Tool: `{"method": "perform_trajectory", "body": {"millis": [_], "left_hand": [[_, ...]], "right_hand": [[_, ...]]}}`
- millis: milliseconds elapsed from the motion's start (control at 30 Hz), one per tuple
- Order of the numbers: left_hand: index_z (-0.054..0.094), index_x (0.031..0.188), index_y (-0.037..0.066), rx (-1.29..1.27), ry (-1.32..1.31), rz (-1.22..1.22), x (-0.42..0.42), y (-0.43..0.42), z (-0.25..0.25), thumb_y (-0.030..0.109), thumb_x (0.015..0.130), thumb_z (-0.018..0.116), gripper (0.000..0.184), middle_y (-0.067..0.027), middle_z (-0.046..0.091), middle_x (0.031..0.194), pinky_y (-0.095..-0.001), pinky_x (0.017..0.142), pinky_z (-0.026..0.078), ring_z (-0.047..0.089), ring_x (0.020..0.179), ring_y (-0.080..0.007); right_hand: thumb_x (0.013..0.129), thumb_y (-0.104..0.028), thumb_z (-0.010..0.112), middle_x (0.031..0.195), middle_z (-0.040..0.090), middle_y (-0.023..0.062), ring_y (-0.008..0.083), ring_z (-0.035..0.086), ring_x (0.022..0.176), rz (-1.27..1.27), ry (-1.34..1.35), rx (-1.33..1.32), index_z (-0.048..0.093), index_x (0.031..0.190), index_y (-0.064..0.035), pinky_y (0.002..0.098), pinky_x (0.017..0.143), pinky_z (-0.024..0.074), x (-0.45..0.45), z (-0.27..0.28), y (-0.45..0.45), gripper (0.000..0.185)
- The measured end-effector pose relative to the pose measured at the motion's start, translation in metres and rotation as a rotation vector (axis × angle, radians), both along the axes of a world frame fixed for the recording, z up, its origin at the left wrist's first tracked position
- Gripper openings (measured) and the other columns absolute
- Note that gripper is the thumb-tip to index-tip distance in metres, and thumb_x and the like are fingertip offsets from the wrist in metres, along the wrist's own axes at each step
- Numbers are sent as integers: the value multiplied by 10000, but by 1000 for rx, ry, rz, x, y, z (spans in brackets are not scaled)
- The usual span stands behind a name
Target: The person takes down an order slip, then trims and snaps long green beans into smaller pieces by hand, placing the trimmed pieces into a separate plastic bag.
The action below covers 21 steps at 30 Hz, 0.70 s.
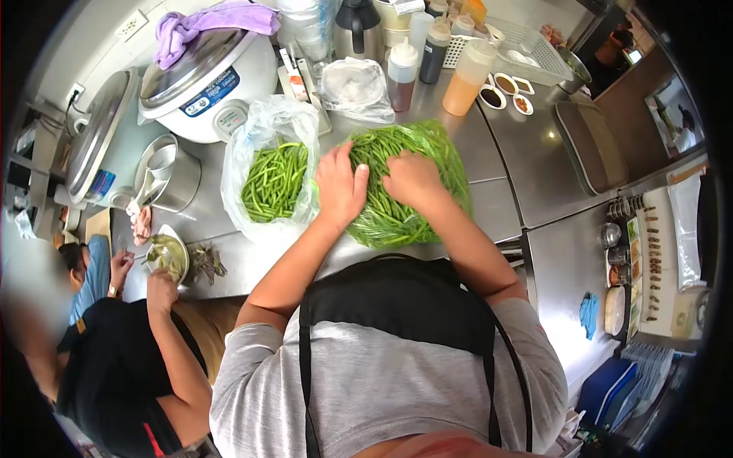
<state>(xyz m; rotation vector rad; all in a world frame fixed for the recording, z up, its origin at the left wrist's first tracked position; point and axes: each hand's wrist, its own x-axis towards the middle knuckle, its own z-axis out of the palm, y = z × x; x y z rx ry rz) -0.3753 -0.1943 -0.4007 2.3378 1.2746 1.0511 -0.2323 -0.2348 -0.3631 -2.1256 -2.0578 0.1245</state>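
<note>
A large clear plastic bag of green beans (389, 206) lies on the steel counter in front of me. My left hand (341, 185) rests on its left edge, fingers extended and thumb apart. Over the beans in the same bag is my right hand (412, 177), its fingers curled down into them; what they hold, if anything, is hidden. Left of the big bag stands an open white plastic bag (230, 187) with cut green beans (275, 179) inside.
Rice cookers (210, 84) and a metal container (183, 179) stand to the left. Sauce bottles (467, 76), small sauce dishes (505, 82) and a wrapped stack (355, 85) line the back. At left, a co-worker's hands (162, 290) are by a bowl (183, 248). A brown tray (589, 145) lies right.
</note>
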Motion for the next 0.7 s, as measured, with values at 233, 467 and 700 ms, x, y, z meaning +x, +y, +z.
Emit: {"method": "perform_trajectory", "body": {"millis": [233,467,700], "left_hand": [[437,1088,7,-23,-92,-102,4,5,4,243,709,544,459,-181,455,1050,-443,850,302,410,997,-339],[466,1082,57,2,-127,-71,-3,4,-1,298,709,574,457,-169,434,1054,-424,867,287,396,1013,-320],[486,1050,57,42,-117,-80,-4,3,-3,310,702,585,441,-157,427,1030,-417,857,277,391,998,-306]], "right_hand": [[686,-169,538,831,553,155,317,539,795,-79,114,-46,565,770,-33,404,686,434,3,-5,-4,162],[738,-166,536,728,551,158,308,537,701,-18,367,23,540,734,-13,372,634,417,22,-16,-2,153],[770,-163,516,729,571,161,295,551,671,-184,266,157,561,746,2,346,629,429,25,17,-15,172]]}}
